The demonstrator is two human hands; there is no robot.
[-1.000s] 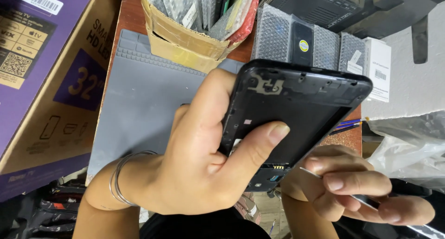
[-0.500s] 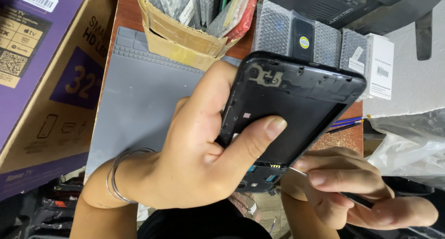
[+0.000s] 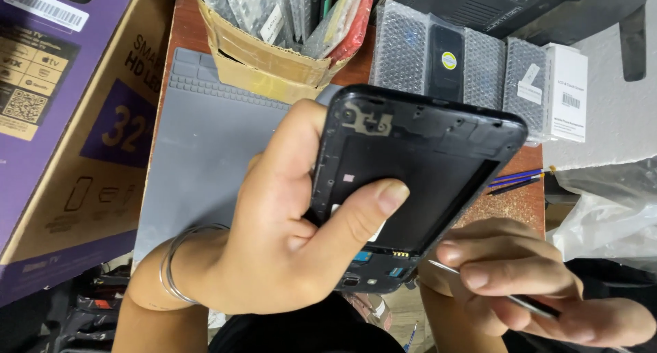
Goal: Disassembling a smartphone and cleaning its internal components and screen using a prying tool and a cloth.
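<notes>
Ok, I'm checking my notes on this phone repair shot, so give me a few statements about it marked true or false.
1. The left hand grips the opened black phone, thumb across its inside. True.
2. The right hand is empty. False: it holds a thin metal tool, tip at the phone's lower edge.
3. A grey work mat lies on the table beneath the hands. True.
4. The left wrist is bare. False: it wears thin bangles.
5. A cardboard box of parts stands behind the mat. True.

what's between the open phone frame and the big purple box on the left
In the head view, the grey work mat lies between the phone frame and the purple box, with the left hand holding the frame over it.
</notes>
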